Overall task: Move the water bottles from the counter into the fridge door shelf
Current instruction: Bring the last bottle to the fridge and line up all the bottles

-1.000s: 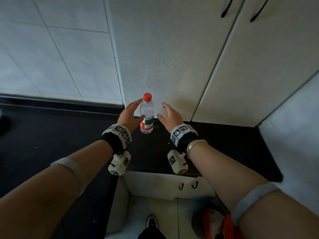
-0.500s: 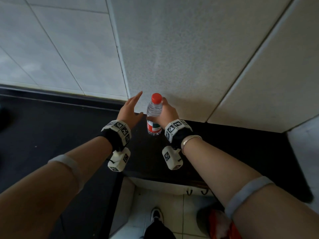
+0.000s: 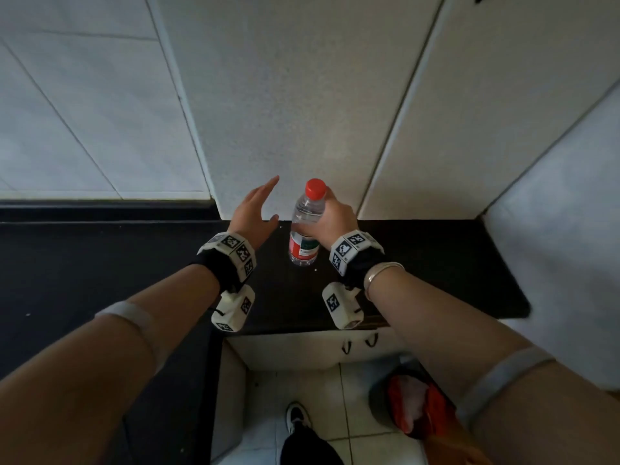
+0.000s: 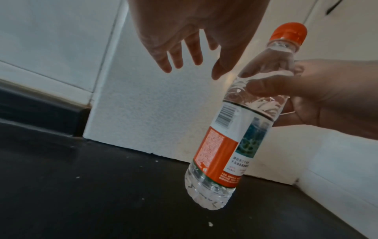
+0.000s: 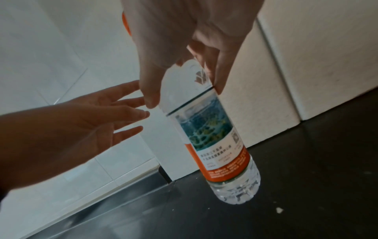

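A clear water bottle (image 3: 306, 226) with a red cap and an orange and white label stands tilted above the black counter (image 3: 436, 263), close to the white wall. My right hand (image 3: 330, 218) grips its upper body just above the label, thumb on one side and fingers wrapped behind. The left wrist view shows the bottle (image 4: 235, 129) leaning, its base a little off the counter. In the right wrist view the bottle (image 5: 212, 137) hangs below my right hand (image 5: 184, 67). My left hand (image 3: 255, 209) is open beside the bottle, fingers spread, touching nothing. No fridge is in view.
White panels and tiled wall (image 3: 100, 112) rise right behind the counter. The counter's front edge drops to cabinet doors (image 3: 302, 347) and a tiled floor, where my shoe (image 3: 297, 417) and an orange bag (image 3: 419, 407) lie. Small crumbs (image 4: 210, 224) dot the counter.
My right hand has closed around the bottle and tilted it off the counter. The left hand has drawn away from the bottle and stays open.
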Action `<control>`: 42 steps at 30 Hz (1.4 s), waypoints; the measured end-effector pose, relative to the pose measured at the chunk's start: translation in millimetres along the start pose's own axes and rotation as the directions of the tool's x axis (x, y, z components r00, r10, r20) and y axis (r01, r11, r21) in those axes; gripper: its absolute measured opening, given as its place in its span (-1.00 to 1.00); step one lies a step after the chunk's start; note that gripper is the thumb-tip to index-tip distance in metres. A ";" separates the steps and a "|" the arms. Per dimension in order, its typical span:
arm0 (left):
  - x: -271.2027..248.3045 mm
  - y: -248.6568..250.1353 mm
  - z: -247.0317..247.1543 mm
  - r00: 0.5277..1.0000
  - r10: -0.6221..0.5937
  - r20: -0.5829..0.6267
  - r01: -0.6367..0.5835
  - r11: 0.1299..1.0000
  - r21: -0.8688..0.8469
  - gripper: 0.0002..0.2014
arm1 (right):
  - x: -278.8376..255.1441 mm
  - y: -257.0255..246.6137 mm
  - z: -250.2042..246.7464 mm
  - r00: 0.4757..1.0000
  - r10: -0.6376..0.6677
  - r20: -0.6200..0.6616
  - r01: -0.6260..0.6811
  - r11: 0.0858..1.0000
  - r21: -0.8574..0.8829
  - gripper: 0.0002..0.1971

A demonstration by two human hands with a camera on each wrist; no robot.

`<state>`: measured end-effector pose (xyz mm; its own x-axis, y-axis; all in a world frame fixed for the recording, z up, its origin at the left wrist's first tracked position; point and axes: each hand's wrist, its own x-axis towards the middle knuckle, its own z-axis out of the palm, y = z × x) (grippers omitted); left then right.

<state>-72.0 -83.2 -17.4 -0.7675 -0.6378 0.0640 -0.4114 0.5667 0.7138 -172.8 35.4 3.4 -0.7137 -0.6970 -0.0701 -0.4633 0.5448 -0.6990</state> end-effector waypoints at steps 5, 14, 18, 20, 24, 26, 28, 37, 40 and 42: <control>-21.0 39.8 12.6 0.989 0.132 0.067 -0.134 0.991 0.017 -0.28 | -49.9 13.2 -34.9 0.992 0.078 -0.099 -0.074 0.996 0.046 -0.37; -77.1 127.3 58.7 0.913 0.309 0.265 -0.300 0.951 -0.074 -0.30 | -153.2 52.4 -100.0 0.909 0.305 -0.283 -0.266 0.949 0.171 -0.41; -106.4 171.5 89.1 0.828 0.439 0.349 -0.415 0.898 -0.147 -0.31 | -208.7 73.4 -131.5 0.824 0.387 -0.414 -0.365 0.921 0.136 -0.35; -123.3 192.6 105.9 0.787 0.487 0.379 -0.458 0.872 -0.171 -0.31 | -238.2 85.0 -146.6 0.775 0.429 -0.463 -0.407 0.900 0.154 -0.29; -164.5 232.0 139.5 0.693 0.564 0.449 -0.507 0.824 -0.252 -0.33 | -299.2 110.0 -171.3 0.679 0.515 -0.523 -0.476 0.851 0.221 -0.22; -186.9 249.0 157.1 0.627 0.603 0.493 -0.524 0.795 -0.306 -0.34 | -331.7 122.5 -181.3 0.626 0.556 -0.546 -0.501 0.824 0.264 -0.21; -211.7 266.5 176.0 0.557 0.637 0.534 -0.530 0.767 -0.362 -0.34 | -366.0 135.6 -188.7 0.568 0.592 -0.571 -0.531 0.794 0.295 -0.21; -359.5 358.7 261.7 0.252 0.712 0.655 -0.647 0.627 -0.434 -0.32 | -549.3 192.2 -219.5 0.265 0.692 -0.671 -0.625 0.653 0.427 -0.17; -423.1 386.6 287.0 0.136 0.725 0.675 -0.675 0.567 -0.472 -0.29 | -616.5 206.1 -228.5 0.149 0.721 -0.677 -0.633 0.595 0.495 -0.20; -469.0 405.2 299.4 0.058 0.722 0.689 -0.677 0.536 -0.505 -0.29 | -663.7 214.4 -234.3 0.081 0.726 -0.683 -0.628 0.569 0.530 -0.24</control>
<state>-25.9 601.7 33.0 -0.6807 0.7316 0.0390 0.5473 0.4723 0.6909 78.4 724.0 66.9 -0.7530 0.6574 -0.0273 0.4635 0.5006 -0.7311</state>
